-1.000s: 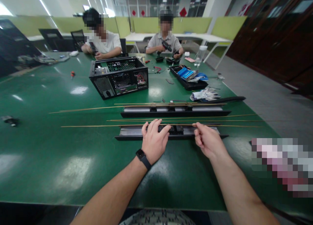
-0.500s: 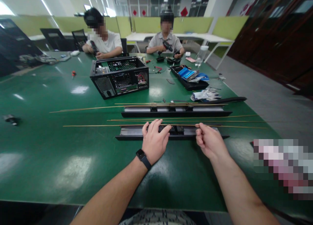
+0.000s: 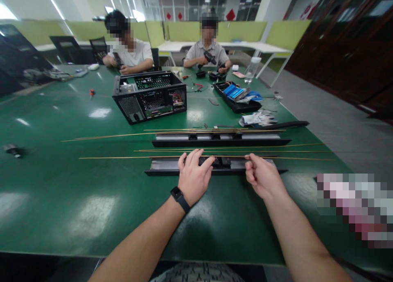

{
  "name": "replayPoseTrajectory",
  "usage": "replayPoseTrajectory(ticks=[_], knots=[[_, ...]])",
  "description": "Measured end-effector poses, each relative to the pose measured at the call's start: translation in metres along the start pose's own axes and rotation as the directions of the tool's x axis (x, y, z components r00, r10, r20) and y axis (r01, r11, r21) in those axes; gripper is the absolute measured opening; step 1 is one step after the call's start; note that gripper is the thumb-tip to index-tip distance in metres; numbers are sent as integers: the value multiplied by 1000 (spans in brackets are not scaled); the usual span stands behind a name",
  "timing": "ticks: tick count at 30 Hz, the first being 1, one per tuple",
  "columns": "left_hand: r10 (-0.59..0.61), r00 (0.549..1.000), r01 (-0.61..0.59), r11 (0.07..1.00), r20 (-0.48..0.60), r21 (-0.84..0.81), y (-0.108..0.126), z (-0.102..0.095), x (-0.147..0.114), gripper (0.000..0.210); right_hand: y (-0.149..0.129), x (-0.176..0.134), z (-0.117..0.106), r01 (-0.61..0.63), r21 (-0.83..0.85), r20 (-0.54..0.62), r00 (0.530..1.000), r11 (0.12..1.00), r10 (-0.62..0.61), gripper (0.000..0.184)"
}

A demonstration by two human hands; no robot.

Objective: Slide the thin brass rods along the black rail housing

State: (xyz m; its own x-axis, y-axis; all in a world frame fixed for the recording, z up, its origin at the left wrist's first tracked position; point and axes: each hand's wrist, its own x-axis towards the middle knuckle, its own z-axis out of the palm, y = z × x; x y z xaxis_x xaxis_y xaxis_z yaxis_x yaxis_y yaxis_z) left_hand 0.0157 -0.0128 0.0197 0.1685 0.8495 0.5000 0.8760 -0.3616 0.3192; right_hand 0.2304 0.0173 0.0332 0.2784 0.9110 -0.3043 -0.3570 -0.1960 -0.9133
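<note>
A long grey-and-black metal rail [image 3: 164,164] lies crosswise in front of me, with black blocks [image 3: 225,162] seated in its channel. Across its far side runs a long thin brass-coloured rod [image 3: 113,158]. My left hand [image 3: 194,179], with a dark watch on the wrist, rests over the rail with fingers spread, its fingertips at the rod and the blocks. Toward the rail's right end, my right hand [image 3: 264,176] pinches the rod between thumb and forefinger, the other fingers curled. More thin rods [image 3: 144,151] lie just beyond. A second rail [image 3: 221,143] is parallel behind them.
An open black computer case [image 3: 150,100] stands farther back on the green table [image 3: 61,192]. Right of it are a black tray [image 3: 245,107] with blue items, white gloves [image 3: 259,118] and a clear bottle [image 3: 253,69]. Two people sit across, holding tools. A blurred-out item lies at right.
</note>
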Motion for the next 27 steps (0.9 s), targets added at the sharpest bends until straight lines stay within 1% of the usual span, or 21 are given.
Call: replayPoseTrajectory(ticks=[13,20,27], knots=[[0,1000,0,1000,7,1,0,-1,0,29,1,0,-2,22,-23,14,1000,999,-21,23],[1,1000,-1,1000,18,4,0,0,0,29,2,2,-2,21,-2,3,1000,1000,-21,14],[3,1000,-3,1000,12,4,-1,0,0,28,0,1,-1,19,13,-9,1000,1000,-19,10]])
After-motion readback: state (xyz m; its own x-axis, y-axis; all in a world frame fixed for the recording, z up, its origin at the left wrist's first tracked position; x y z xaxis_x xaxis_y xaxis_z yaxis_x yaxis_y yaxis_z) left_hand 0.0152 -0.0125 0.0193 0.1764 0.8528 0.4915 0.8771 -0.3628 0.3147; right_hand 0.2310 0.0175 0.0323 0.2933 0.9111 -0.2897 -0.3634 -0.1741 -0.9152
